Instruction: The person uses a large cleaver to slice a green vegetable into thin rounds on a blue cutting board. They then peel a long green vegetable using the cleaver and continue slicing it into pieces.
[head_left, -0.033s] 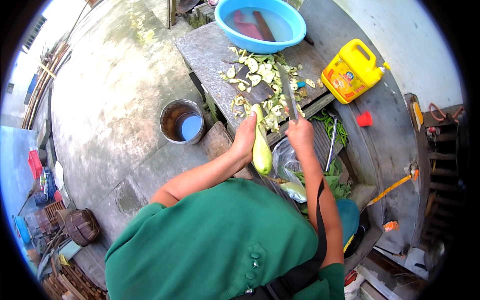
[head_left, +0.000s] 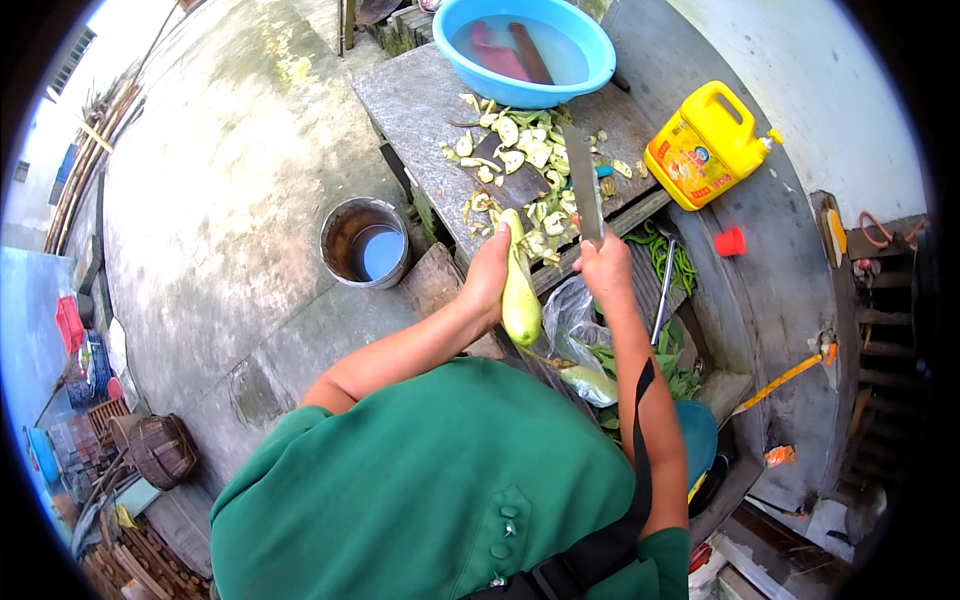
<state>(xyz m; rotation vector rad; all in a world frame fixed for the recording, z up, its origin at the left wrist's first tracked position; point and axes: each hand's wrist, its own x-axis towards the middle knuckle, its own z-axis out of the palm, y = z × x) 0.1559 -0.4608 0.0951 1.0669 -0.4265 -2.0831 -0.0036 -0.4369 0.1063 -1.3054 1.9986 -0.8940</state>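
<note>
My left hand (head_left: 487, 268) is closed around a long pale green vegetable (head_left: 521, 300) that looks like an eggplant, its fat end toward me. In my right hand (head_left: 606, 268) is the handle of a knife (head_left: 583, 180). The blade points away from me, its broad side showing, to the right of the eggplant and apart from it. Cut pale green pieces (head_left: 537, 150) lie scattered on the wooden board (head_left: 415, 105) beyond both hands. Part of the handle is hidden by my right fingers.
A blue basin (head_left: 525, 97) of water stands at the board's far end. A yellow jug (head_left: 705, 150) and red cup (head_left: 730, 241) are on the right, near green peppers (head_left: 682, 268). A plastic bag (head_left: 575, 330) lies below my hands; a bucket (head_left: 364, 243) stands left.
The knife blade has turned, showing more of its broad side, and my right hand has shifted slightly. My left hand and the eggplant are almost unchanged.
</note>
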